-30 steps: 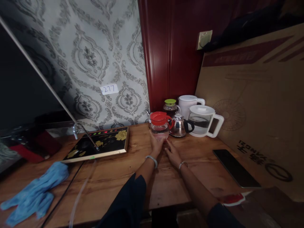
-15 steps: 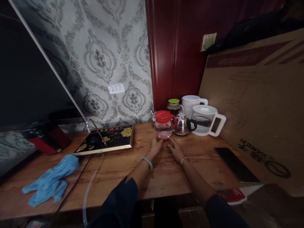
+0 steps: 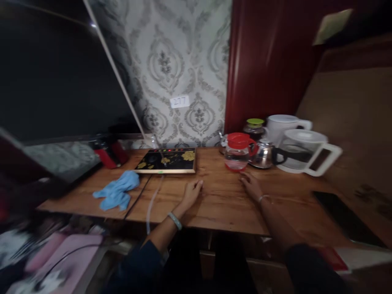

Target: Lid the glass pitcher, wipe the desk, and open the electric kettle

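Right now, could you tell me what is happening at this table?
A person rests both bare hands on the wooden table, holding nothing. The left hand lies flat in front of the black tray. The right hand lies just before the red-lidded jug, fingertips close to its base. Behind the jug stand a steel kettle, a white jug and a green-lidded jar. A blue cloth lies to the left.

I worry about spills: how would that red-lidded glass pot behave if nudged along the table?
The red-lidded glass pot looks like thin clear glass, so probably fragile. Liquid at its bottom likely adds weight and may slosh. Its rounded body and side handle suggest it could tip; the wooden table looks smooth, so it may slide.
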The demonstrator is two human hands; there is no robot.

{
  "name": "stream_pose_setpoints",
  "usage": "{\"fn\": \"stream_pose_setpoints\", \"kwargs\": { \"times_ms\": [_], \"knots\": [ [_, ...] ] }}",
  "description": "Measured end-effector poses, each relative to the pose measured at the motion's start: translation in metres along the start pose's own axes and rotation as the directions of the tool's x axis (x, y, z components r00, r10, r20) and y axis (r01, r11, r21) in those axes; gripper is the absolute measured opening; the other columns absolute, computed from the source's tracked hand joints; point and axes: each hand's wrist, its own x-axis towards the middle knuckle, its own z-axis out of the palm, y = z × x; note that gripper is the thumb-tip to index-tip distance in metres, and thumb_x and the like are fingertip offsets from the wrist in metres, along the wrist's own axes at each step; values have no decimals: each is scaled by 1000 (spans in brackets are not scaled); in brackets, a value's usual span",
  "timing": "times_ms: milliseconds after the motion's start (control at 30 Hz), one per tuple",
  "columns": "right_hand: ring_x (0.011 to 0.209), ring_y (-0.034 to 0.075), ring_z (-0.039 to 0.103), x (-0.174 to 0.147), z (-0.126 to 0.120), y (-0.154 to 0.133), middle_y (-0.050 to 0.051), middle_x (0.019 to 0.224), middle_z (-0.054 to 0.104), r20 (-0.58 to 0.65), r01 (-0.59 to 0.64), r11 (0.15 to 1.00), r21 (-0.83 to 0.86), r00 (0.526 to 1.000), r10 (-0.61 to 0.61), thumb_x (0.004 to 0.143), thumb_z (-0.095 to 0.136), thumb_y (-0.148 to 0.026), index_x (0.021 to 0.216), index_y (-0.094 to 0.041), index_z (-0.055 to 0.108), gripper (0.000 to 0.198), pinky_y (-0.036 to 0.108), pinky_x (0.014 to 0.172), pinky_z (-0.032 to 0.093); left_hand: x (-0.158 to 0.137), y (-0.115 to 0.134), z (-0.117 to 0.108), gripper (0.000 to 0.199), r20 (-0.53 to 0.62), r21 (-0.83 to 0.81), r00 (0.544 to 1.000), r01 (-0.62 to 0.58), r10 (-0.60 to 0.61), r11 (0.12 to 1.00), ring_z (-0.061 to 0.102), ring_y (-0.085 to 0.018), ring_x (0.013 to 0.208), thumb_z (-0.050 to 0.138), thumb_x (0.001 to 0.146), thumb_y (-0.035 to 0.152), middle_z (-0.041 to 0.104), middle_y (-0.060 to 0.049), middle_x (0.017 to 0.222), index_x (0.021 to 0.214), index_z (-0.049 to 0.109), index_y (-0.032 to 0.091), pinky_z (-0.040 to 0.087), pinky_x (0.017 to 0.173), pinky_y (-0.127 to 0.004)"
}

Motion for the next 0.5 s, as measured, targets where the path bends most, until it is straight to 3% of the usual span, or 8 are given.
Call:
{"fn": "stream_pose_setpoints", "kwargs": {
  "times_ms": [67,133,233,367,433,500],
  "knots": [
    [89,24,64,-2,-2,10,11,100,70,14,8,1000,-23,1000,-8,73,54,-47,102,-20,69,42,43,83,53,-3,-6,-44,31,-183,216,977,-68,109,974,58,-19,77,48,87,43,62,-6,76,71,60,20,47,77,-33],
    [92,25,65,-2,-2,19,12,101,70,25,28,998,-47,999,-27,73,55,-47,99,-19,70,41,44,86,52,-5,-11,-96,20,-300,445,935,-38,188,895,58,-24,103,54,84,34,66,-12,103,93,65,19,43,96,-39],
    [90,26,66,-3,0,23,12,98,71,26,31,997,-69,999,-29,74,55,-43,95,-21,71,35,43,86,53,-14,-21,-170,49,-472,667,872,258,128,699,41,-34,133,65,75,31,52,-19,137,121,59,16,30,112,-50],
    [91,25,65,-10,0,4,11,98,72,-8,51,990,-134,999,-52,73,54,-40,91,-22,72,31,43,87,52,-30,-41,-240,69,-579,727,815,527,-21,440,15,-41,147,64,77,36,30,-25,154,138,44,12,11,113,-65],
    [92,25,64,-13,1,-8,11,98,72,-7,57,987,-153,998,-59,74,53,-38,91,-20,72,32,44,90,51,-36,-53,-260,72,-617,677,771,623,-160,391,16,-47,145,66,74,42,29,-26,155,137,46,14,19,107,-71],
    [94,25,63,-14,1,-17,12,99,72,2,52,986,-155,999,-53,74,52,-35,92,-18,72,31,46,93,49,-40,-65,-273,69,-640,617,723,685,-259,388,31,-49,138,67,73,47,38,-27,148,132,51,13,32,99,-68]
  ]
}}
